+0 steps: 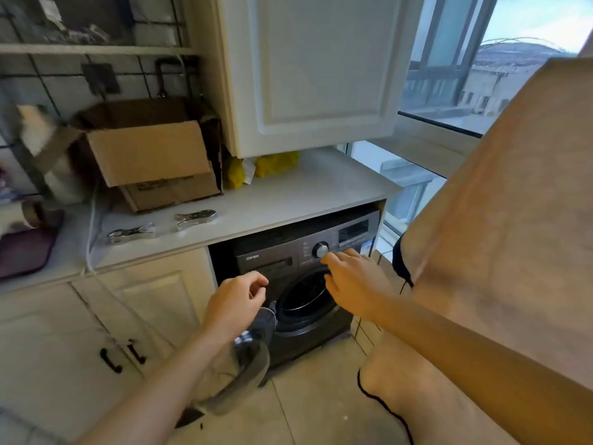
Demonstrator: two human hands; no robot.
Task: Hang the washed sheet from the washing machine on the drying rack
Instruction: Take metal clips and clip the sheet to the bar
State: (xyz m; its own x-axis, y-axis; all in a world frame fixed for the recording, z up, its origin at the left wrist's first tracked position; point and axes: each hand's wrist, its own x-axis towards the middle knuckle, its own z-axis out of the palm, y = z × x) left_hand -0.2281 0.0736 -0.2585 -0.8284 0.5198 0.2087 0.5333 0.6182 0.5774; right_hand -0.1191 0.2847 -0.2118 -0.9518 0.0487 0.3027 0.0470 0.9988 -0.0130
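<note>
Drum opening (305,293) of the washing machine (269,261) lies just below the right hand (353,284) and to the right of the left hand (234,306). The right hand is the nearer of the two. Its fingers (335,257) are straight, slightly spread and hold nothing, with the tips just beside the dial (321,249) on the panel above the opening. The left fingers (256,281) are loosely curled, thumb close to forefinger, with nothing visible between them. The open door (253,351) hangs just below and in front of this hand, swung out to the left.

Judgement: the drum axis runs back into the machine, away from the fingertips. A reach for the load therefore calls for the right hand to drop from panel height and go forward through the opening.

Sheet location is not confirmed. The drum interior is dark, and no fabric can be made out in it. A large beige cloth (513,220) hangs to the right of the right forearm and is cut off by the frame edge. Whether it is the washed sheet cannot be told, and its long axis cannot be read. No drying rack is in view.

Two metal pegs (131,234) lie on the countertop (288,194), above and left of the left fingers.
</note>
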